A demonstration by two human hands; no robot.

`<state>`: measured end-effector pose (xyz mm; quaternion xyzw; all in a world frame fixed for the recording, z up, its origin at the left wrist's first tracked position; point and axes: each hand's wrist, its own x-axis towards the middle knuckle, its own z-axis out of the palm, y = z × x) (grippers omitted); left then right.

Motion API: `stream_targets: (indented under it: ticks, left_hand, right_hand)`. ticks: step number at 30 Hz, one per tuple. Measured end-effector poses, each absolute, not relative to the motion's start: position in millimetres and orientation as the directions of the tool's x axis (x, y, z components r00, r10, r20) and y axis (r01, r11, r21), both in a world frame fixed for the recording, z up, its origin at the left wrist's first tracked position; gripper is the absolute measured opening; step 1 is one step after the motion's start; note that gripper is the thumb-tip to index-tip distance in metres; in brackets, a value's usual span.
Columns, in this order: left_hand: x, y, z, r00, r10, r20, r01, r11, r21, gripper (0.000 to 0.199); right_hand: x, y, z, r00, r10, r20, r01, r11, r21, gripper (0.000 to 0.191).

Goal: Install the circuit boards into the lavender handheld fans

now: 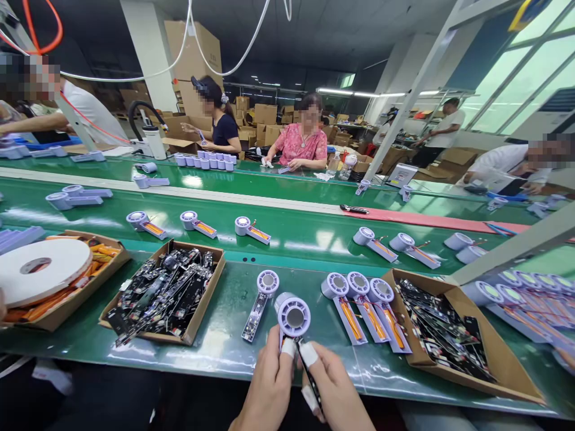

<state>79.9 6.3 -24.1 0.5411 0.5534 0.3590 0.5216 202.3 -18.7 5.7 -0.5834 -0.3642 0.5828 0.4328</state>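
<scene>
Head view: two hands [268, 386], one fan [294, 317].

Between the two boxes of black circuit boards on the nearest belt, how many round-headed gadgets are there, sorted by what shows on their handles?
Gadgets showing orange strips: 3
Gadget showing a black circuit board: 1
Gadget in the left hand: 1
Total: 5

Bright, even light fills the room from the ceiling tube lights [354, 93] and the large windows [530, 72] at the far right, which burn out nearly white. Pale glare streaks the green counter [287, 239], and shadows stay faint and soft. The wide lens bows lines toward the frame's edges, while the left hand [267, 383] and right hand [336, 386] at the near edge look sharp.
</scene>
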Motion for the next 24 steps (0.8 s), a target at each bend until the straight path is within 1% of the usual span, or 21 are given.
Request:
stream_targets:
  ticks: [2,4,6,9,11,13,15,19,21,24]
  left_hand:
    - [81.3,6.5,-27.4,0.041,0.986,-0.159,0.219,0.147,0.965,0.044]
    - [81.9,7.8,-26.5,-0.004,0.989,-0.149,0.206,0.147,0.967,0.041]
    - [81.5,9.4,-20.6,-0.009,0.983,-0.182,0.196,0.18,0.964,0.041]
    - [80.4,11.1,-7.3,0.004,0.954,-0.298,0.145,0.295,0.944,0.045]
    - [80.9,10.9,-0.5,0.059,0.93,-0.363,0.059,0.36,0.931,0.048]
    - [83.2,9.3,2.2,0.107,0.916,-0.387,-0.036,0.392,0.919,0.052]
    - [86.9,6.6,1.1,0.102,0.913,-0.395,-0.076,0.403,0.912,0.055]
    - [93.7,2.2,-4.4,0.035,0.92,-0.389,-0.024,0.39,0.92,0.059]
    - [94.7,1.8,-6.3,-0.004,0.924,-0.382,-0.025,0.381,0.924,0.059]
    - [93.7,2.9,-7.8,-0.028,0.925,-0.379,-0.031,0.378,0.925,0.058]
  right_hand:
    - [201.5,-23.6,-2.9,0.048,0.97,-0.239,0.002,-0.24,-0.971,0.048]
    - [201.0,-29.8,-14.0,0.1,0.986,-0.131,0.101,-0.141,-0.985,0.051]
    - [200.8,-34.9,-24.3,0.176,0.984,-0.028,0.211,-0.065,-0.975,0.053]
    - [200.4,-37.4,-33.8,0.251,0.964,0.092,0.328,0.005,-0.945,0.047]
    - [198.8,-36.5,-36.7,0.27,0.95,0.154,0.391,0.038,-0.92,0.043]
    - [195.4,-35.6,-38.4,0.27,0.934,0.235,0.481,0.081,-0.873,0.041]
    - [191.0,-35.7,-39.9,0.25,0.912,0.325,0.596,0.119,-0.794,0.04]
    - [184.8,-37.3,-42.7,0.154,0.895,0.419,0.798,0.138,-0.587,0.045]
    - [185.3,-37.4,-42.7,0.073,0.894,0.443,0.873,0.157,-0.462,0.053]
    - [190.6,-36.9,-40.3,-0.07,0.898,0.435,0.942,0.203,-0.268,0.076]
